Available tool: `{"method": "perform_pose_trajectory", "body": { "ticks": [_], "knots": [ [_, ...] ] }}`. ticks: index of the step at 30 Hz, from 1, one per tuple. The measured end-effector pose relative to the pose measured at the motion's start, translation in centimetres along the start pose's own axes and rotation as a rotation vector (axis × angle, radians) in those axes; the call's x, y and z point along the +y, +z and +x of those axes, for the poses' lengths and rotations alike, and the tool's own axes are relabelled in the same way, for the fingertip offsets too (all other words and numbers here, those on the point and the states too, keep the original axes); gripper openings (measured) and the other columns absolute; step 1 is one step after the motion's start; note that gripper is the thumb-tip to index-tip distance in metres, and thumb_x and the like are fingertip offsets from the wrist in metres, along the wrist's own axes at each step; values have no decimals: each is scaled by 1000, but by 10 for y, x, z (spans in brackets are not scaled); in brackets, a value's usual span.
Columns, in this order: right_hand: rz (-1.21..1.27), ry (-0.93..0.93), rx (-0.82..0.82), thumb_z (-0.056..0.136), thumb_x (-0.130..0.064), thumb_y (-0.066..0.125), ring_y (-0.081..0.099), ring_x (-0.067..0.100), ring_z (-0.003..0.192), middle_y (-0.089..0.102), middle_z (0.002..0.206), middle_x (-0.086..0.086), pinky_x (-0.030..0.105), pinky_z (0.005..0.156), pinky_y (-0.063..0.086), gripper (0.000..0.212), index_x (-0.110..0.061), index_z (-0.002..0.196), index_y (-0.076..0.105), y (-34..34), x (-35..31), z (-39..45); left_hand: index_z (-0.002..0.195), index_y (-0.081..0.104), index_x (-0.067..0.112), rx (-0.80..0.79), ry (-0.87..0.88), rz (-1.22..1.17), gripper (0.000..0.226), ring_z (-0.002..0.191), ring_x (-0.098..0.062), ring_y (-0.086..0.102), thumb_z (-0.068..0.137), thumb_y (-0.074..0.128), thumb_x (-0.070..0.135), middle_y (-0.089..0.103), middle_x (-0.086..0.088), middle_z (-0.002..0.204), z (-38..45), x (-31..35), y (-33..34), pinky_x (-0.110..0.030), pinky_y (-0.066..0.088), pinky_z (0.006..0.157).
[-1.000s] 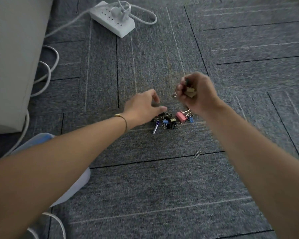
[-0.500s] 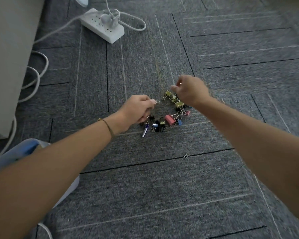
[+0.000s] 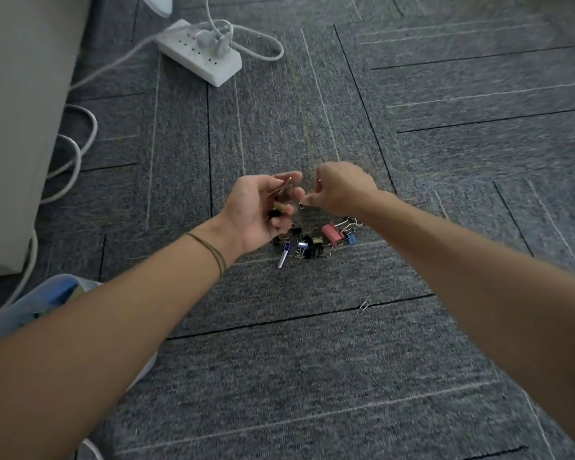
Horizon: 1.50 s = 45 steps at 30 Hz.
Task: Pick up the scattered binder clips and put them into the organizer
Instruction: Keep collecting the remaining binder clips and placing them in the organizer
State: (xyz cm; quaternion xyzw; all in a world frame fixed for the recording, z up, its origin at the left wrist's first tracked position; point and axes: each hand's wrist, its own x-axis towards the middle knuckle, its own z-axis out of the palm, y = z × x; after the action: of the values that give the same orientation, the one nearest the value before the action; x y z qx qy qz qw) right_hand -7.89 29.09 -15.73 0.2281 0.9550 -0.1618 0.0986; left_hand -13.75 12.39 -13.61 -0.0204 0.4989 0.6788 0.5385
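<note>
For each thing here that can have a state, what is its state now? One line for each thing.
Left hand: palm up, fingers curled round several clips.
Right hand: pinches a clip beside the left hand.
Pile of binder clips: lies on the carpet.
Paper clip: lies alone, apart from the pile.
Power strip: one plug in it.

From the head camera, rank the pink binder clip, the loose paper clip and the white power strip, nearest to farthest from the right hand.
From the right hand:
1. Pink binder clip, just below it in the pile.
2. Paper clip, alone on the carpet nearer the person.
3. Power strip, far upper left.
</note>
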Motion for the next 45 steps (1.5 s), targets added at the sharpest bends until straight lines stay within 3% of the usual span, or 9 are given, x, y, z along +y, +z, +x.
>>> {"method": "perform_pose_trajectory", "body": {
  "ticks": [9,18,21,24,29,32,37,41,45],
  "knots": [
    [21,-213,76,93,-24,70,56,9,67,61,88,-5,24,62,47,26,-19,118,63,-11,8,-5,59,37,24,249,-61,-25,49,38,-9,35,107,38,35,37,5,47,7,1,-9,-19,17,36],
    [-76,-275,41,100,-21,60,56,8,60,67,82,1,25,53,49,7,-16,105,60,-3,11,-18,95,58,16,331,-21,85,32,48,-9,42,108,30,9,53,0,66,10,6,-5,-19,24,38],
    [571,-33,97,101,-20,56,53,11,58,63,78,-1,23,51,49,10,-12,97,60,-8,21,-25,101,64,15,367,5,174,35,51,-8,43,107,31,3,56,0,72,16,3,-1,-19,25,41],
    [1479,205,41,99,-11,41,35,12,50,44,60,-4,24,40,22,20,-14,80,49,-20,37,-42,102,65,15,383,39,344,30,49,-7,38,109,37,12,49,3,70,25,0,8,-20,25,40],
    [1920,141,-49,92,-22,36,42,16,51,50,65,4,24,45,24,28,-15,71,52,-20,55,-73,105,58,18,316,153,1038,28,56,-10,43,102,54,46,57,2,80,48,-7,39,-21,41,49],
    [1940,234,1,96,-31,54,43,13,49,52,62,1,21,39,32,30,-20,68,48,-17,59,-85,107,55,25,299,246,1373,29,68,-12,54,97,61,51,64,3,91,63,-11,55,-32,52,64],
    [1815,577,93,95,-33,67,39,10,44,41,53,-6,21,40,35,41,-23,59,49,-18,60,-92,110,52,25,296,337,1716,43,87,-19,60,92,61,64,63,6,94,79,-13,74,-36,45,73],
    [1595,697,165,96,-35,65,48,8,48,50,63,-4,22,53,48,27,-16,78,57,-18,58,-88,115,52,21,251,411,1920,40,91,-23,61,97,57,57,64,0,97,90,-10,83,-38,45,75],
    [1313,526,165,99,-22,61,46,6,52,55,75,-2,19,47,42,12,-11,101,63,-18,60,-81,105,58,19,129,398,1620,28,70,-14,55,103,51,47,62,3,88,90,-2,75,-26,44,60]
  ]
}}
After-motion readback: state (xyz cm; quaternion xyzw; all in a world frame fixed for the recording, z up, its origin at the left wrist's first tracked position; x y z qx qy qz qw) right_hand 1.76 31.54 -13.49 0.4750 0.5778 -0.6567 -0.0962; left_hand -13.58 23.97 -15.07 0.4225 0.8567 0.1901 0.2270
